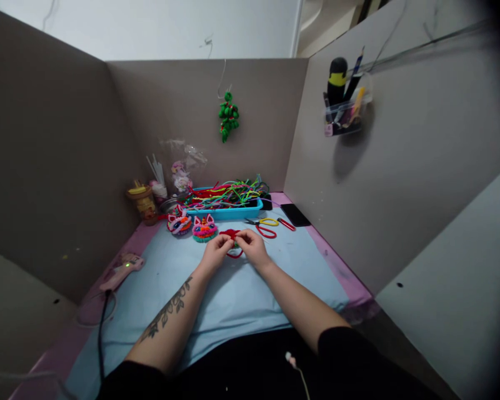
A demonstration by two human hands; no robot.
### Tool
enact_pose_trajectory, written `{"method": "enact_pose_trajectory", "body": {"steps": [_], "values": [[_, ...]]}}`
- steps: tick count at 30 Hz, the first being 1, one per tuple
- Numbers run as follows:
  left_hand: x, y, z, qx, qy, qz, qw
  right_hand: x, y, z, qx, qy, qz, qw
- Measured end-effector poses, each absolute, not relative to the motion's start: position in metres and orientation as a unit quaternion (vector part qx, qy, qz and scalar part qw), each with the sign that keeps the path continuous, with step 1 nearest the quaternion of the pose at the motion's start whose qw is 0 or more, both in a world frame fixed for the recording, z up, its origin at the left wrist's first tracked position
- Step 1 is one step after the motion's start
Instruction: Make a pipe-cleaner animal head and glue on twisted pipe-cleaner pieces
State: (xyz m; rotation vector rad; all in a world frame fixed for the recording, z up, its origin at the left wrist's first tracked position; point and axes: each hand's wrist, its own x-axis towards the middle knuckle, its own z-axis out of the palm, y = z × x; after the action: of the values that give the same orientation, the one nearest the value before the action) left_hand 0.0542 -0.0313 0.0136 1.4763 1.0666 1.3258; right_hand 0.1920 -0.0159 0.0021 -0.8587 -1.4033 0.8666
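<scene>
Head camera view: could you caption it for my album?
Left hand and right hand hold a red piece before a blue tray heaped with colourful strands.

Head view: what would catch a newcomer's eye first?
Probably the blue tray heaped with many-coloured strands, near the back panel. Two bright, eared, face-like ornaments sit before its left part; nearer the middle, the left hand and right hand hold a red piece.

The fingers [244,235] cover much of the red piece [228,233], leaving its shape unclear. Near the tabletop's [300,278] far left corner, pink items [181,179] are too blurred to name. The blue tray [227,213] partly hides a black object [267,203]; black clothing [250,366] covers part of the near edge.
</scene>
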Motion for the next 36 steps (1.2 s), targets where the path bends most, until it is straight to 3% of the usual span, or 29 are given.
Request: {"method": "enact_pose_trajectory", "body": {"steps": [27, 36], "values": [[0.0514, -0.0308, 0.0113, 0.63, 0.446, 0.503, 0.389, 0.2002, -0.0192, 0.0115, -0.378, -0.694, 0.291, 0.539], [0.0488, -0.0301, 0.0098, 0.612, 0.432, 0.494, 0.442, 0.1974, -0.0167, 0.0076, -0.371, -0.653, 0.37, 0.547]]}}
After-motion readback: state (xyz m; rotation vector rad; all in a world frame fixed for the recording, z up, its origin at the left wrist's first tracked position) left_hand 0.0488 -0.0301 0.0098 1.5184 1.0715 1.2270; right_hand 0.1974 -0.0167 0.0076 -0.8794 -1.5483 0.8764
